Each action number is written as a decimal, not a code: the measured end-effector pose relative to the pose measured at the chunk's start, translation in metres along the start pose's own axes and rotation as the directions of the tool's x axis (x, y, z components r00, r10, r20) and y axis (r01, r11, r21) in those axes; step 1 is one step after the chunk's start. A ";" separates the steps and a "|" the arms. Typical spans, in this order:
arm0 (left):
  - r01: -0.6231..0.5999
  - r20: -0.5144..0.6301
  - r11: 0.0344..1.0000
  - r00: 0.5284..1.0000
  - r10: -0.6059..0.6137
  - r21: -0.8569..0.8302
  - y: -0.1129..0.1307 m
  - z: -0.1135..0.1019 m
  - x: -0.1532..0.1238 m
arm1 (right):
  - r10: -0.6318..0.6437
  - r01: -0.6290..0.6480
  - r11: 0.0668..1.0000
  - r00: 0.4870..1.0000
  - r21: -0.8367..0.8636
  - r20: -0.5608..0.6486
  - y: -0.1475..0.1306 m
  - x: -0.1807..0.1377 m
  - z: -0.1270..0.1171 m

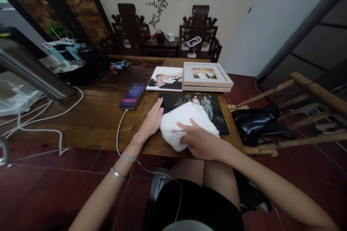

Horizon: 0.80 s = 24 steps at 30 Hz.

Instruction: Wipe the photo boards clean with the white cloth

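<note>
A dark photo panel (221, 115) with a printed wedding couple lies flat on the wooden table, close to its front edge. Over its lower part is a folded white fluffy cloth (176, 122). My right hand (199, 139) presses on this cloth from above, thumb and fingers bent into it. Along the panel's left edge rests my left hand (154, 117), fingers stretched out and holding nothing. The cloth hides the panel's lower middle.
Behind the panel lie a white photo board (165, 87) and stacked pale frames (227, 83). A phone (131, 97) with a white cable is left of them. A metal cylinder (35, 65) leans at the left. A bamboo chair (282, 144) holds a black bag at the right.
</note>
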<state>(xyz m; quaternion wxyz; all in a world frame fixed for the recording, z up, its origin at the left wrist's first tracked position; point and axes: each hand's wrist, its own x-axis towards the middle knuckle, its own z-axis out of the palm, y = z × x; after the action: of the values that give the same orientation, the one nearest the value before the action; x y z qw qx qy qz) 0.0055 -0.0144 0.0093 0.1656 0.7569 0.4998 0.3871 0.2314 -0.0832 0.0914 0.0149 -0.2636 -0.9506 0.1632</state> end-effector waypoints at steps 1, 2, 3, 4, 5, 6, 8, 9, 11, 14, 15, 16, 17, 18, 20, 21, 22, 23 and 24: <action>0.003 0.011 1.000 1.000 -0.003 0.014 -0.001 0.001 0.000 | 0.016 -0.016 1.000 1.000 0.024 0.008 -0.001 -0.009 -0.001; -0.001 0.021 1.000 1.000 0.000 0.028 -0.002 0.002 0.000 | 0.041 -0.041 0.998 0.999 0.045 0.011 -0.001 -0.017 -0.002; -0.011 0.031 0.999 0.999 0.010 0.041 -0.002 0.002 0.001 | 0.071 -0.072 0.996 0.997 0.059 0.007 0.000 -0.024 -0.004; -0.023 0.038 0.998 0.999 0.021 0.054 -0.003 0.003 0.001 | 0.104 -0.103 0.992 0.995 0.069 -0.005 0.003 -0.029 -0.005; -0.035 0.043 0.997 0.999 0.032 0.062 -0.003 0.003 0.001 | 0.135 -0.133 0.988 0.991 0.074 -0.023 0.007 -0.032 -0.007; -0.042 0.046 0.997 0.998 0.039 0.066 -0.003 0.003 0.001 | 0.162 -0.159 0.984 0.986 0.077 -0.045 0.011 -0.033 -0.008; -0.045 0.054 0.997 0.998 0.042 0.063 -0.003 0.003 0.002 | 0.224 -0.218 0.973 0.970 0.069 -0.090 0.021 -0.027 -0.009; -0.045 0.056 0.997 0.998 0.042 0.058 -0.003 0.003 0.002 | 0.262 -0.256 0.965 0.958 0.062 -0.112 0.025 -0.021 -0.010; -0.044 0.058 0.998 0.997 0.041 0.049 -0.003 0.002 0.002 | 0.351 -0.348 0.936 0.922 0.048 -0.162 0.033 -0.004 -0.011; -0.046 0.055 0.998 0.998 0.043 0.046 -0.003 0.002 0.002 | 0.438 -0.439 0.897 0.867 0.052 -0.236 0.042 0.032 -0.014; -0.047 0.055 0.998 0.997 0.044 0.048 -0.003 0.002 0.002 | 0.443 -0.443 0.895 0.859 0.060 -0.257 0.045 0.046 -0.017; -0.048 0.055 0.998 0.997 0.045 0.052 -0.003 0.002 0.002 | 0.439 -0.438 0.896 0.855 0.070 -0.275 0.047 0.059 -0.019; -0.048 0.053 0.997 0.998 0.045 0.058 -0.003 0.002 0.002 | 0.431 -0.427 0.901 0.855 0.078 -0.290 0.050 0.072 -0.021; -0.048 0.050 0.997 0.998 0.044 0.065 -0.004 0.002 0.002 | 0.420 -0.414 0.906 0.856 0.084 -0.301 0.051 0.084 -0.023; -0.046 0.042 0.996 0.998 0.043 0.080 -0.004 0.002 0.002 | 0.402 -0.395 0.915 0.862 0.086 -0.308 0.053 0.103 -0.026; -0.044 0.038 0.995 0.998 0.041 0.086 -0.005 0.002 0.003 | 0.397 -0.391 0.917 0.864 0.084 -0.310 0.054 0.110 -0.026; -0.044 0.036 0.995 0.999 0.041 0.087 -0.005 0.002 0.003 | 0.395 -0.390 0.917 0.865 0.079 -0.311 0.054 0.114 -0.026; -0.044 0.033 0.995 0.999 0.041 0.085 -0.005 0.002 0.003 | 0.397 -0.395 0.916 0.863 0.074 -0.313 0.053 0.115 -0.025; -0.046 0.031 0.996 0.999 0.044 0.080 -0.005 0.002 0.003 | 0.402 -0.403 0.913 0.858 0.066 -0.318 0.053 0.114 -0.023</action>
<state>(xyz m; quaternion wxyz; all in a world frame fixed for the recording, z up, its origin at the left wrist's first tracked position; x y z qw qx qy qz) 0.0040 -0.0087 0.0063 0.1334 0.7796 0.4953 0.3592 0.1625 0.0245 0.0898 0.1364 -0.4796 -0.8591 0.1155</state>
